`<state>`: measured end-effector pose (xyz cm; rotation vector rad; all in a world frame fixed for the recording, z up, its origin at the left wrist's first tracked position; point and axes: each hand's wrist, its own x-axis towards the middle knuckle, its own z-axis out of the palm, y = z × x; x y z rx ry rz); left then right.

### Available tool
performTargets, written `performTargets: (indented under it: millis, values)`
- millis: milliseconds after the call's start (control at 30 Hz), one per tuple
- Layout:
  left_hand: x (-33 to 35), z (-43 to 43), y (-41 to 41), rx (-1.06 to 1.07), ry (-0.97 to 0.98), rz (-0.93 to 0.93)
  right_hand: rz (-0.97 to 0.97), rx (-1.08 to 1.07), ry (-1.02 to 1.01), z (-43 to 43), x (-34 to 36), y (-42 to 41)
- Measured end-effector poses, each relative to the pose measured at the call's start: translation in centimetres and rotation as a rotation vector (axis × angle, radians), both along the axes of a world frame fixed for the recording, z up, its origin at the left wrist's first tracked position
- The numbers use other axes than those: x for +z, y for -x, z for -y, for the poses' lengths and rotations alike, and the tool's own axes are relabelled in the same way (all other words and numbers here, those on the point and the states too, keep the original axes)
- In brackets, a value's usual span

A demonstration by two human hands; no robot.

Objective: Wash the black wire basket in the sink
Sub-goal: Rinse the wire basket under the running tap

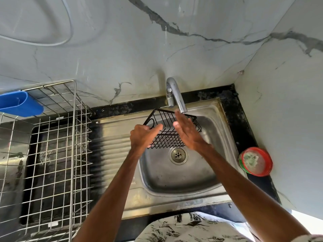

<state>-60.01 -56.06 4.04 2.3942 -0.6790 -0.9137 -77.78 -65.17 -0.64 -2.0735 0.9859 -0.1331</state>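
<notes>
A kitchen corner: pale marble-veined wall tiles (122, 49) meet at the back right, and a black counter (232, 116) runs beneath them. Set into it is a steel sink (183, 180), its bowl on the right and a ribbed drainboard (111, 137) on the left. The bowl's floor lies bare around the drain (178, 155), with open room on the near side and the right.

The black wire basket (166, 142) hangs tilted over the back left part of the bowl, above the drain. Its far rim is just beneath the spout of the chrome tap (174, 95), which rises from the back edge of the sink. The left hand (141, 137) grips the basket's left rim, fingers curled round the wire and thumb stretched along it. The right hand (188, 133) is flat, with straight fingers laid across the basket's right half and fingertips right under the spout. Whether it presses on the wire I cannot tell.

On the counter just right of the bowl's rim sits a round red-rimmed tub (256, 161) with pale green contents, close to the side wall. Left of the drainboard stands a steel wire dish rack (57, 154), its tall edge near the drainboard's left end, with a blue plastic holder (21, 103) hooked on its back corner
</notes>
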Motion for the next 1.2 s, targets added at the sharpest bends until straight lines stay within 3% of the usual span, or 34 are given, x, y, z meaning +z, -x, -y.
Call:
performTargets:
  millis: [100, 267, 400, 533, 633, 867, 1200]
  values:
    - [0.1, -0.6, -0.5, 0.009, 0.024, -0.005, -0.199, -0.142, -0.163, 2.9, -2.0, 1.7]
    - [0.0, -1.1, -0.6, 0.045, 0.045, -0.025, -0.295, -0.228, -0.291, 4.4, -3.4, 2.2]
    - [0.0, -1.4, -1.2, 0.076, 0.012, -0.095, -0.204, -0.232, -0.155, 2.8, -1.7, -0.2]
    - [0.1, -1.2, -0.5, -0.002, -0.007, 0.001, -0.078, -0.009, -0.090, -0.6, 0.8, -3.9]
    - [-0.2, -0.7, -0.5, 0.038, -0.004, -0.027, 0.019, 0.083, 0.016, -2.6, 2.5, -6.0]
    - [0.3, 0.8, 0.2, 0.061, 0.033, -0.106, 0.132, 0.110, 0.244, -3.9, 2.9, -3.6]
    - [1.0, 2.6, 2.3, -0.027, 0.020, -0.072, 0.085, 0.019, 0.074, -0.4, 1.4, 0.8]
